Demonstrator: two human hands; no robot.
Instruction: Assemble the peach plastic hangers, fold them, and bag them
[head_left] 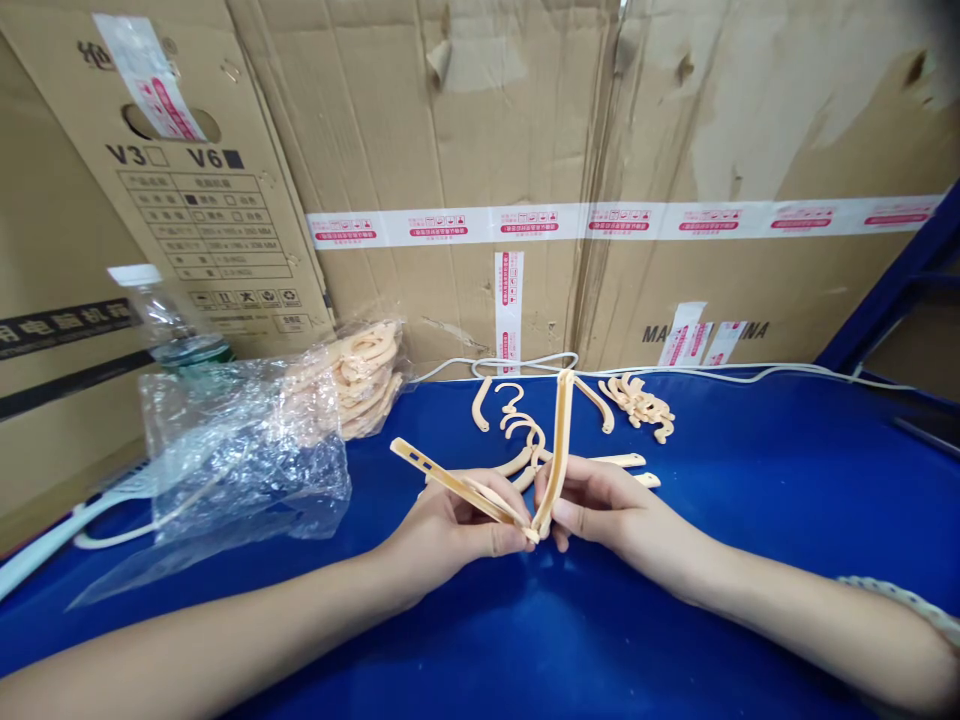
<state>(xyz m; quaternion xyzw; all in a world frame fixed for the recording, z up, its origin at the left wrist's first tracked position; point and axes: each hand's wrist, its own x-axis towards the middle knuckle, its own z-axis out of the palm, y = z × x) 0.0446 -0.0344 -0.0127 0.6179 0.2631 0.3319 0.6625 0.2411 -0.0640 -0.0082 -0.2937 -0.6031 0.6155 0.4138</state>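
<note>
My left hand [450, 525] is closed on a slotted, peach-coloured plastic hanger arm [439, 478] that slants up to the left. A second, curved hanger arm [562, 430] stands nearly upright, pinched in my right hand [615, 505]. The lower ends of both arms meet between my fingertips; whether they are joined I cannot tell. Behind my hands lie hanger hooks [509, 392] and other hanger arms [480, 405], partly hidden by my fingers. A pile of small hanger parts [641, 402] sits farther right on the blue table [765, 470].
On the left, a clear plastic bag [367, 375] holds stacked peach-coloured parts. Near it are a capped bottle [176, 325] and a pale blue fly swatter [97, 515]. A white cable [690, 370] runs along the back, below taped cardboard [450, 120].
</note>
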